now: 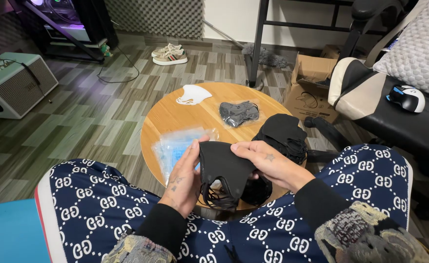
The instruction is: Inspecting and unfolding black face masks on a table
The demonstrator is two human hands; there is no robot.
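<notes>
Hands meet over the near edge of a round wooden table [175, 114], and I use that table as my landmark. My left hand [184, 182] and right hand [272, 165] both grip one black face mask [224, 168], fingers closed on its opposite sides, thumbs on top, so the panel is stretched flat and tilted up toward my view. Its ear loops dangle below, just off the table's near rim and above my lap.

On the table's right side, touching my right hand, sits a loose heap of black masks [283, 132]. At the table's left near side lies a stack of clear plastic sleeves [175, 146] with a blue tint; I think they are empty, though glare makes that uncertain. Toward the table's centre rests a sealed clear bag [238, 114] holding dark masks. At the far edge lies a single white mask [193, 94]. Beyond the table's right side stands an open brown cardboard box [311, 87] on the floor, a dark outline drawing on its side.
</notes>
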